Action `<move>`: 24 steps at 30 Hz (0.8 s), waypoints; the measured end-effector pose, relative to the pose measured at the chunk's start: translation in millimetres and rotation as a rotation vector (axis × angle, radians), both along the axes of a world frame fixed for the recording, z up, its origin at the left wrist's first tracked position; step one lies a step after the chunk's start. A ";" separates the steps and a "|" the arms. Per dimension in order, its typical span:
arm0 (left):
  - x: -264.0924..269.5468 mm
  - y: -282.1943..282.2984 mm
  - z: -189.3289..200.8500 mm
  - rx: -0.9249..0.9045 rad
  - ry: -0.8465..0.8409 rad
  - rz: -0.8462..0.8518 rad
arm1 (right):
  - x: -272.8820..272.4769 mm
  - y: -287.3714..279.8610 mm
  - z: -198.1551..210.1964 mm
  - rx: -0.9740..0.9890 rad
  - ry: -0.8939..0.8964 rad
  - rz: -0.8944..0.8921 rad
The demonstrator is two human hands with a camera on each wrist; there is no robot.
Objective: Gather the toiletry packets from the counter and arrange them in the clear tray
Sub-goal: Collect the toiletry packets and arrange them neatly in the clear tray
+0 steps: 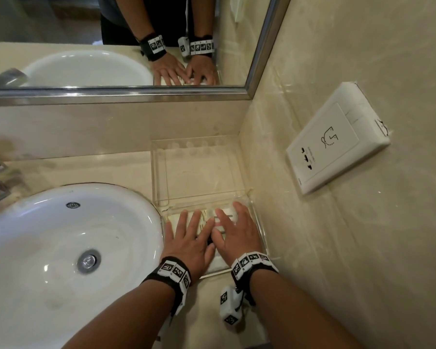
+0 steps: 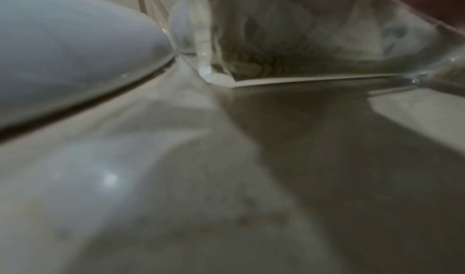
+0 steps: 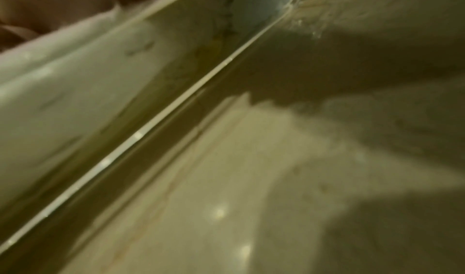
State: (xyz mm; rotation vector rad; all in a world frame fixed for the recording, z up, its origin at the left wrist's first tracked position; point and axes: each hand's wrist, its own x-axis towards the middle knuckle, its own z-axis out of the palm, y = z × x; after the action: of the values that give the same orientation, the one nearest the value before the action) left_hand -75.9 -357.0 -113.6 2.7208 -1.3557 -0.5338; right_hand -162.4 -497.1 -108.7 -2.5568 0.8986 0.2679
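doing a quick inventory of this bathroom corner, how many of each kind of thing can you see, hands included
hands: 2, left hand and right hand, both flat on the packets
clear tray: 1
packets: at least 2, the rest hidden under the hands
sink: 1
mirror: 1
wall socket: 1
total: at least 8

Two bare forearms reach forward side by side, each with a black wrist strap carrying white blocks printed with black square markers. The left hand (image 1: 189,241) lies palm down, fingers straight and spread. The right hand (image 1: 233,231) lies palm down just beside it, fingers straight and slightly spread. The inner fingers of both hands touch or overlap. Neither hand curls around anything.
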 end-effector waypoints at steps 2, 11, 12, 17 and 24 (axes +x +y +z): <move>-0.3 0.3 -1.3 0.015 0.007 -0.005 | -0.7 -1.1 0.3 0.012 -0.015 -0.010; 1.1 -1.3 4.4 0.051 0.020 -0.034 | 2.2 -2.4 -2.2 -0.098 -0.034 0.050; 1.0 -0.9 5.2 0.060 0.023 -0.043 | 2.4 -1.2 -2.8 -0.114 -0.037 0.055; 3.9 1.3 7.2 0.067 0.058 -0.105 | 2.7 -2.2 -4.9 -0.119 -0.054 0.055; 5.4 3.8 3.7 0.067 0.031 -0.138 | 2.2 -4.3 -7.2 -0.104 -0.066 0.054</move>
State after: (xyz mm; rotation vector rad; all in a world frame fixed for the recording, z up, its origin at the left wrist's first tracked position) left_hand -70.5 -353.2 -109.9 2.6717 -1.5538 -0.6395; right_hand -160.2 -501.4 -115.9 -2.6714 0.8401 0.1551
